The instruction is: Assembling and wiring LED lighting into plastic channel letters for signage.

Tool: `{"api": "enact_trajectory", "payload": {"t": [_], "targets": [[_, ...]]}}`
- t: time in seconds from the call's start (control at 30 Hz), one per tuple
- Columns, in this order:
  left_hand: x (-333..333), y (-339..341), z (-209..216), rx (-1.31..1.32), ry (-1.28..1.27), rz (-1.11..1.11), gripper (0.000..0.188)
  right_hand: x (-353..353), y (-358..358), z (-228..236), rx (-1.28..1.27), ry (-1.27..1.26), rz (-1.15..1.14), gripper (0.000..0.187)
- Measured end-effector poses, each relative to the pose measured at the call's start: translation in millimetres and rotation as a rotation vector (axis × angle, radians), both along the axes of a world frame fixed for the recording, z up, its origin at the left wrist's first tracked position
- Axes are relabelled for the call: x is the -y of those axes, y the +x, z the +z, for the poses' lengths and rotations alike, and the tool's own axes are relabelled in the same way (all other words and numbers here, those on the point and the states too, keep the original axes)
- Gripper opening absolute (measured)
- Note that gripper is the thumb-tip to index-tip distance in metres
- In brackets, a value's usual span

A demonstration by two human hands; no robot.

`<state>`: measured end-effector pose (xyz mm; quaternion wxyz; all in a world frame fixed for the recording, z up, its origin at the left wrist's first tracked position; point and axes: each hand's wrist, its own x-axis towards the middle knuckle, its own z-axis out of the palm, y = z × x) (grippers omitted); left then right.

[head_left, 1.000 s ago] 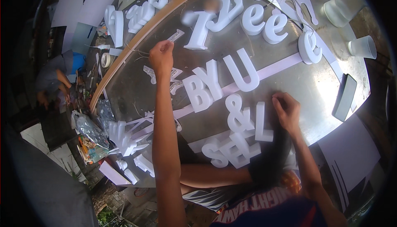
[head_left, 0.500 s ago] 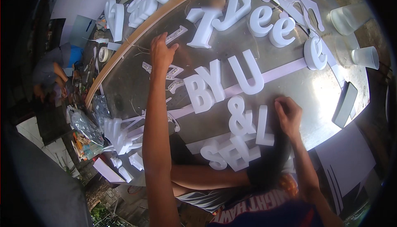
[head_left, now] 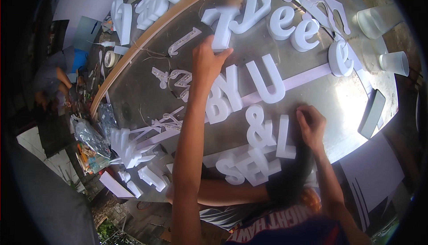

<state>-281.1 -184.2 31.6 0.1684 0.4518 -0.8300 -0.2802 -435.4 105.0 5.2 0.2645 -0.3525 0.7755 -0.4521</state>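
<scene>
My left hand [head_left: 207, 62] reaches over the metal tabletop to the foot of a tall white block letter [head_left: 224, 26] with a crossbar. Its thumb and fingers sit on either side of that foot, closed around it. My fingers hide part of the letter's base. Just under my left wrist stand other thick white block letters [head_left: 233, 86]. My right hand [head_left: 310, 122] rests by my knee at the near right, fingers curled with nothing visible in them. Close by it stands an L-shaped white letter [head_left: 284, 140].
Thin letter pieces with small light modules and wires [head_left: 183, 42] lie left of my hand. A wooden strip [head_left: 133, 51] edges the far left. At right are a dark phone [head_left: 372, 113] and plastic cups [head_left: 394, 62]. Another person [head_left: 55, 78] sits beyond the left edge.
My left hand has moved right, from the thin letter piece to the foot of the tall white letter. My right hand has stayed put.
</scene>
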Motion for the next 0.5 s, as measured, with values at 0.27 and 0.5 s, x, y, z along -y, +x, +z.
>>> {"api": "enact_trajectory", "payload": {"t": [0.27, 0.5], "targets": [[-16.2, -24.4, -3.1, 0.098, -0.138, 0.114, 0.043, -1.2, 0.2, -1.0, 0.040, 0.002, -0.009, 0.009], [-5.7, -24.4, -3.0, 0.195, -0.120, 0.108, 0.042, -1.4, -2.8, 2.0, 0.034, -0.001, 0.014, 0.009]]}}
